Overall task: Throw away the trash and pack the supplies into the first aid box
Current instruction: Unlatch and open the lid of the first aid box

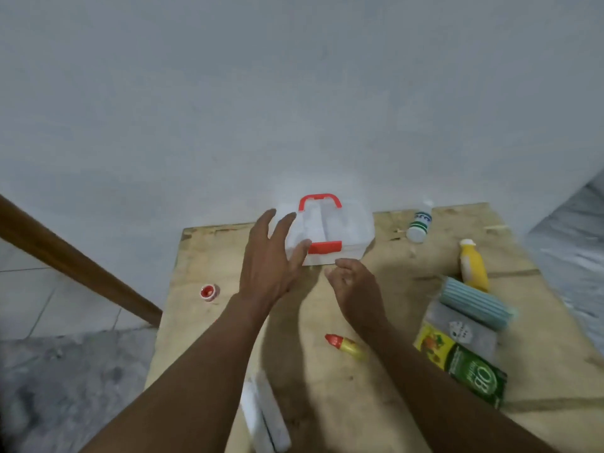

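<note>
here both hands, left hand [268, 266] and right hand [354, 289], reach the closed first aid box [327, 233].

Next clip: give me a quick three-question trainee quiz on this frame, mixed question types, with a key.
1. True or false: the first aid box has its lid shut, with the red latch facing the person.
2. Which hand touches the box? A) left hand B) right hand C) both
3. Fill in: the small red-capped yellow tube lies on the table just inside the person's ____ forearm.

Key
1. True.
2. A: the left hand's thumb rests at the box's front left corner; the right hand hovers just in front, open and empty.
3. Right.
</note>
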### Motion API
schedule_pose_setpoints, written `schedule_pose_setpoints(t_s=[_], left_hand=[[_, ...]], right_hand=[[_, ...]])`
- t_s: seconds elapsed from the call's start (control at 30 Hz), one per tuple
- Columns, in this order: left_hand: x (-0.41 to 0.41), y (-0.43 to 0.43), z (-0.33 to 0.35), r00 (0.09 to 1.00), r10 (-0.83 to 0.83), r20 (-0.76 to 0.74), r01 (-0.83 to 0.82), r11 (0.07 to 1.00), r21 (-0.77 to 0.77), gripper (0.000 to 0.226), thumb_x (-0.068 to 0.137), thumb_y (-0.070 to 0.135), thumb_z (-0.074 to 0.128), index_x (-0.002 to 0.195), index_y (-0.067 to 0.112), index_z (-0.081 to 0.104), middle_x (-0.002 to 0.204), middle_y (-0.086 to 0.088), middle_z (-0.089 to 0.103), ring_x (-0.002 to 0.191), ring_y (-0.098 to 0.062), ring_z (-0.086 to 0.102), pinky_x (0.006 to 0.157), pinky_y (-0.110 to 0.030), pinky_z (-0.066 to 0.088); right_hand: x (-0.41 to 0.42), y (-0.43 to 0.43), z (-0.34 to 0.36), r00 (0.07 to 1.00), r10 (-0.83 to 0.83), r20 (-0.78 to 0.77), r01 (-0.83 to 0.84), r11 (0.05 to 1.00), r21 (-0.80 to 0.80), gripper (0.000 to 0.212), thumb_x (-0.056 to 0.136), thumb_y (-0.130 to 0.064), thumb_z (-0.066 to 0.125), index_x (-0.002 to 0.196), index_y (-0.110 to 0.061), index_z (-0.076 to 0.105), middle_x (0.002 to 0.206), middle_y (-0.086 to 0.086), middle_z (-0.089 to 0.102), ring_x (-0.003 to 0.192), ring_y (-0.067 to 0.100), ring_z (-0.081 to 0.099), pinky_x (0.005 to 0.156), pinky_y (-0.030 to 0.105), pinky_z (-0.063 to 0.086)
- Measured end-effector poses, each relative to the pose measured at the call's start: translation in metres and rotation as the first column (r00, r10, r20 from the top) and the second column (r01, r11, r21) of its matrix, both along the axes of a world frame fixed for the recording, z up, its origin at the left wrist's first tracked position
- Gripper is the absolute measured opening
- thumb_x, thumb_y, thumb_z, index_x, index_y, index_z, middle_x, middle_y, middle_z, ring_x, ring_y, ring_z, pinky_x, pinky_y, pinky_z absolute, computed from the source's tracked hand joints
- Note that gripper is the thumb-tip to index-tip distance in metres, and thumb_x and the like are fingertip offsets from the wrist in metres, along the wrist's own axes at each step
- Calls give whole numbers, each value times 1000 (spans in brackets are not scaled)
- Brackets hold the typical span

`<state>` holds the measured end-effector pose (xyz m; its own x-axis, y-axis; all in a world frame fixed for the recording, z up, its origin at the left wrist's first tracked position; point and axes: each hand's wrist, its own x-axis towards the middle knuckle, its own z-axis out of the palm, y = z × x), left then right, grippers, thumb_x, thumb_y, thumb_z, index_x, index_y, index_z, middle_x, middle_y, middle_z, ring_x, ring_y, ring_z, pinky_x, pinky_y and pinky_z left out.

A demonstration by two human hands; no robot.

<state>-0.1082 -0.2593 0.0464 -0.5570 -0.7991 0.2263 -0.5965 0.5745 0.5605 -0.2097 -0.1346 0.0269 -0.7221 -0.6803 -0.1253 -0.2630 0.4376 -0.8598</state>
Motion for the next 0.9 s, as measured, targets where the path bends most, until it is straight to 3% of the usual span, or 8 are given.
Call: schedule_pose_setpoints(t_s=[0.03, 0.1, 0.2, 0.33, 0.43, 0.5, 0.7, 0.9], left_hand=[[-3, -6, -5, 1000, -22, -6, 22, 1000, 3, 55, 94, 52, 53, 144, 30, 46, 159, -3, 26, 145, -23, 26, 113, -41, 31], [-6, -17, -16, 998, -66, -23, 66, 998, 15, 53, 95, 52, 52, 144, 34, 45, 162, -1, 20, 148, -22, 21, 115, -41, 26], [-6, -28, -38, 992, -98, -79, 101, 994, 44, 47, 98, 46, 51, 144, 39, 44, 164, 1, 12, 149, -20, 18, 115, -35, 24], [-7, -31, -55, 974, -112, -199, 116, 993, 7, 44, 99, 34, 55, 141, 40, 45, 165, 0, 11, 148, -14, 20, 108, -16, 18], [-9, -30, -60, 956, -124, -265, 130, 992, 4, 42, 98, 30, 58, 137, 39, 47, 164, -4, 11, 140, -6, 17, 102, 2, 13], [-8, -31, -61, 953, -140, -270, 139, 990, -25, 43, 97, 28, 60, 136, 40, 46, 164, -6, 13, 138, -5, 19, 100, 6, 12], [-9, -32, -54, 973, -108, -204, 110, 994, -1, 43, 95, 29, 61, 138, 27, 54, 163, -8, 17, 144, -25, 31, 108, -17, 17], [-9, -33, -59, 965, -112, -238, 111, 994, -20, 41, 96, 28, 61, 136, 26, 56, 162, -11, 20, 139, -12, 25, 111, -23, 19]], right_hand=[[4, -7, -2, 997, -33, 69, 37, 998, -50, 21, 96, -21, 63, 111, -7, 67, 96, -1, 66, 94, 20, 66, 81, 14, 50], [9, -19, -12, 972, -113, 204, 146, 977, -156, 7, 96, -20, 63, 99, -18, 69, 91, -4, 69, 90, 15, 68, 88, 33, 58], [19, -33, -28, 818, -181, 546, 373, 890, -263, 4, 94, -20, 68, 95, -19, 72, 84, -5, 72, 84, 12, 68, 82, 30, 59], [25, -51, -46, 625, -171, 761, 550, 788, -275, 43, 79, -36, 77, 106, -2, 73, 80, 2, 71, 75, 11, 67, 74, 25, 57], [26, -63, -53, 578, -162, 799, 607, 740, -289, 64, 68, -47, 81, 111, 0, 71, 84, 4, 71, 73, 12, 67, 73, 25, 56], [28, -69, -56, 556, -207, 805, 648, 714, -264, 58, 73, -43, 81, 112, -1, 71, 94, 8, 75, 78, 13, 69, 73, 24, 58], [29, -79, -56, 583, -238, 777, 662, 693, -284, 54, 83, -38, 76, 122, -4, 64, 113, 14, 72, 91, 19, 70, 84, 28, 58], [26, -80, -49, 707, -258, 658, 625, 664, -411, 60, 88, -32, 72, 140, -17, 47, 123, 6, 67, 106, 24, 69, 79, 24, 61]])
